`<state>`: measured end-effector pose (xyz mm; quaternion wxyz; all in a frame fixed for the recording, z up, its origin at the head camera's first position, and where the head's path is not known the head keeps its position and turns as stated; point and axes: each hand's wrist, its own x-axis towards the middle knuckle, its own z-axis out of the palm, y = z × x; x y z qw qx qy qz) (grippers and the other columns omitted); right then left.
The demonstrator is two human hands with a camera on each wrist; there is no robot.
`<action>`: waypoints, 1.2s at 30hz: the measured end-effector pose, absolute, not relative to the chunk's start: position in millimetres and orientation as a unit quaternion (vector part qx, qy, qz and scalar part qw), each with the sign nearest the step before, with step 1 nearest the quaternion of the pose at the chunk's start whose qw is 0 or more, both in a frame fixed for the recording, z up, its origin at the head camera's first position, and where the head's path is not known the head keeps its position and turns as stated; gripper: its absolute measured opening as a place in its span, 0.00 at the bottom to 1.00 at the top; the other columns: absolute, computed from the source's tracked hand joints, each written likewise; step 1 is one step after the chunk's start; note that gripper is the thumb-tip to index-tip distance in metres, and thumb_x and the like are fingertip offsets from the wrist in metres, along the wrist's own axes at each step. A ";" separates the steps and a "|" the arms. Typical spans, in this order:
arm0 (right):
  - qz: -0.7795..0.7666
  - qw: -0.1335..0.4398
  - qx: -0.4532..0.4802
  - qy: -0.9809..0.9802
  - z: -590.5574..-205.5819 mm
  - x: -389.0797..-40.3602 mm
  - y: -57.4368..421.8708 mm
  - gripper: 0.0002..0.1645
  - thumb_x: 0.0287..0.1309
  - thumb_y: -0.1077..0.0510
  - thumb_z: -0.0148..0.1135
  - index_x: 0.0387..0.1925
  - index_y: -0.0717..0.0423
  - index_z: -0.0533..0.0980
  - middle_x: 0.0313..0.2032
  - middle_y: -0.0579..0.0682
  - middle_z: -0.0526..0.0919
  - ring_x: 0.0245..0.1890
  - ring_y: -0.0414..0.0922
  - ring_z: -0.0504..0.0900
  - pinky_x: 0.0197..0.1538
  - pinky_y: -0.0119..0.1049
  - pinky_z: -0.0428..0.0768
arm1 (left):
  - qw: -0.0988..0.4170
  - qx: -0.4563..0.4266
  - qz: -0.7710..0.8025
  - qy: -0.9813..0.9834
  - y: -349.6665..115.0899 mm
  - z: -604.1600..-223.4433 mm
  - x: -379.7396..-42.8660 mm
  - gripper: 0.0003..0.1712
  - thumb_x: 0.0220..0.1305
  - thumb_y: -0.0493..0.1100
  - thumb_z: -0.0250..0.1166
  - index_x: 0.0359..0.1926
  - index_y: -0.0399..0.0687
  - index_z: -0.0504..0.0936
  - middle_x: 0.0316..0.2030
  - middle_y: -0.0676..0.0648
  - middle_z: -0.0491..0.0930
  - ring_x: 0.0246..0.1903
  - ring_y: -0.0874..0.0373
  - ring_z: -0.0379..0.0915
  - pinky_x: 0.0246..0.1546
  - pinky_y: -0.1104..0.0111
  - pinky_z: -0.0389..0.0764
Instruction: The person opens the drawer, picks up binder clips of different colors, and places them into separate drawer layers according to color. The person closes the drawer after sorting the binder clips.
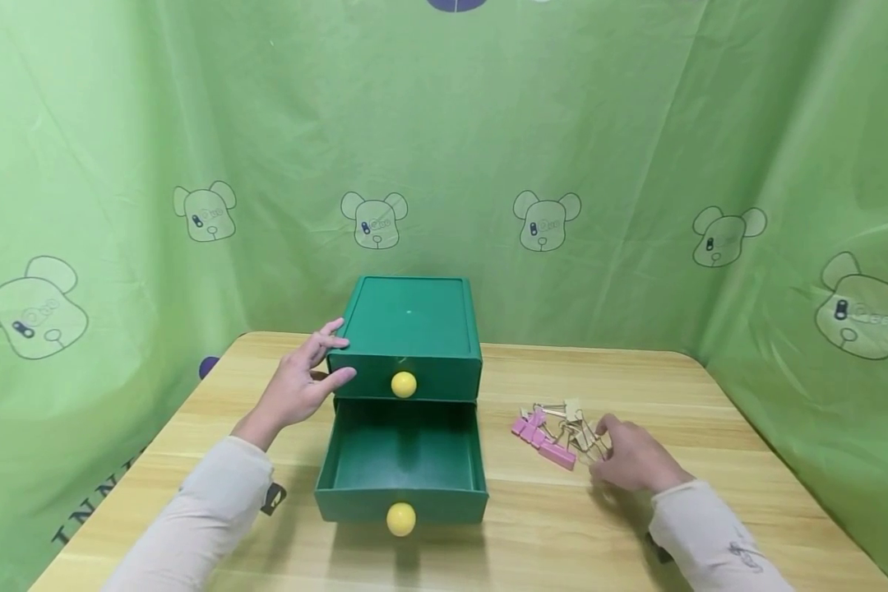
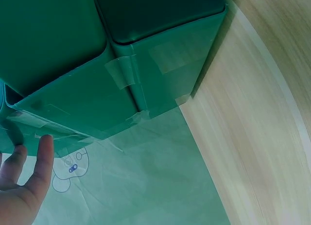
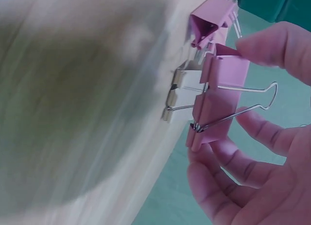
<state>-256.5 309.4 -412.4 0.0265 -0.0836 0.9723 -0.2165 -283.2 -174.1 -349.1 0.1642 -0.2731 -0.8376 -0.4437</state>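
Note:
A green two-drawer box (image 1: 422, 316) stands on the table, its lower drawer (image 1: 402, 505) pulled out and bare inside, its upper drawer closed. My left hand (image 1: 299, 382) rests at the box's left side near the upper front corner, fingers spread; two of its fingers (image 2: 44, 159) show in the left wrist view. Pink binder clips (image 1: 557, 455) and pale, gold-wired binder clips (image 1: 573, 409) lie in a loose pile right of the box. At the pile's right edge is my right hand (image 1: 632, 456), thumb and fingers apart around a pink binder clip (image 3: 226, 84); I cannot tell whether they touch it.
Yellow round knobs (image 1: 401, 519) stick out from both drawer fronts. The wooden table (image 1: 548, 534) extends on both sides of the box. A green curtain (image 1: 451, 148) printed with bear faces hangs behind and at the sides.

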 end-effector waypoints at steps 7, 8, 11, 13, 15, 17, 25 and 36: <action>-0.215 0.006 -0.102 0.971 -402.8 -257.6 301.9 0.35 0.40 0.60 0.72 0.51 0.69 0.68 0.28 0.49 0.76 0.27 0.44 0.75 0.32 0.41 0.78 | 0.168 -0.272 -0.440 -0.839 -174.4 -348.7 -283.2 0.22 0.67 0.41 0.64 0.58 0.43 0.70 0.72 0.42 0.56 0.65 0.35 0.59 0.50 0.47 0.77; -0.215 0.004 -0.105 0.971 -401.5 -258.1 300.6 0.35 0.41 0.59 0.72 0.51 0.69 0.68 0.28 0.49 0.76 0.27 0.44 0.75 0.32 0.41 0.78 | 0.169 -0.272 -0.439 -0.840 -174.5 -348.6 -283.1 0.22 0.67 0.41 0.64 0.58 0.42 0.70 0.72 0.42 0.56 0.65 0.34 0.59 0.50 0.47 0.77; -0.215 -0.002 -0.104 0.971 -397.4 -259.2 296.2 0.35 0.41 0.59 0.72 0.51 0.68 0.69 0.29 0.49 0.75 0.27 0.44 0.74 0.31 0.40 0.78 | 0.170 -0.270 -0.440 -0.839 -175.1 -348.6 -283.3 0.21 0.67 0.40 0.64 0.58 0.43 0.70 0.72 0.42 0.57 0.65 0.35 0.59 0.50 0.48 0.78; -0.214 -0.006 -0.108 0.971 -395.4 -259.8 294.1 0.35 0.41 0.59 0.73 0.51 0.68 0.69 0.29 0.50 0.75 0.27 0.45 0.74 0.30 0.40 0.77 | 0.170 -0.269 -0.441 -0.839 -175.2 -348.5 -283.3 0.21 0.67 0.40 0.64 0.58 0.43 0.70 0.72 0.42 0.57 0.65 0.35 0.59 0.50 0.48 0.78; -0.215 -0.009 -0.110 0.970 -393.8 -259.7 292.0 0.34 0.41 0.59 0.73 0.50 0.67 0.69 0.28 0.50 0.75 0.27 0.45 0.74 0.29 0.39 0.77 | 0.168 -0.268 -0.445 -0.838 -175.0 -348.2 -282.8 0.21 0.67 0.40 0.64 0.58 0.43 0.70 0.72 0.42 0.57 0.65 0.35 0.58 0.50 0.48 0.77; -0.220 -0.010 -0.113 0.969 -392.4 -258.8 289.8 0.34 0.42 0.59 0.73 0.50 0.68 0.69 0.28 0.50 0.75 0.27 0.45 0.74 0.29 0.39 0.77 | 0.165 -0.267 -0.448 -0.837 -174.4 -347.8 -282.2 0.21 0.66 0.40 0.64 0.58 0.42 0.70 0.72 0.42 0.56 0.66 0.35 0.58 0.50 0.47 0.77; -0.220 -0.025 -0.124 0.967 -387.6 -254.4 278.8 0.31 0.42 0.60 0.73 0.49 0.65 0.70 0.26 0.48 0.74 0.26 0.43 0.73 0.29 0.38 0.77 | 0.158 -0.266 -0.450 -0.837 -172.3 -348.0 -281.2 0.21 0.66 0.41 0.64 0.58 0.42 0.71 0.72 0.42 0.56 0.65 0.35 0.58 0.50 0.47 0.77; -0.230 -0.051 -0.155 0.959 -372.3 -253.9 262.2 0.29 0.41 0.61 0.70 0.47 0.64 0.71 0.25 0.45 0.74 0.26 0.41 0.74 0.31 0.38 0.76 | 0.167 -0.266 -0.432 -0.845 -174.0 -348.9 -283.2 0.21 0.67 0.41 0.64 0.58 0.42 0.71 0.72 0.41 0.57 0.65 0.35 0.59 0.50 0.49 0.78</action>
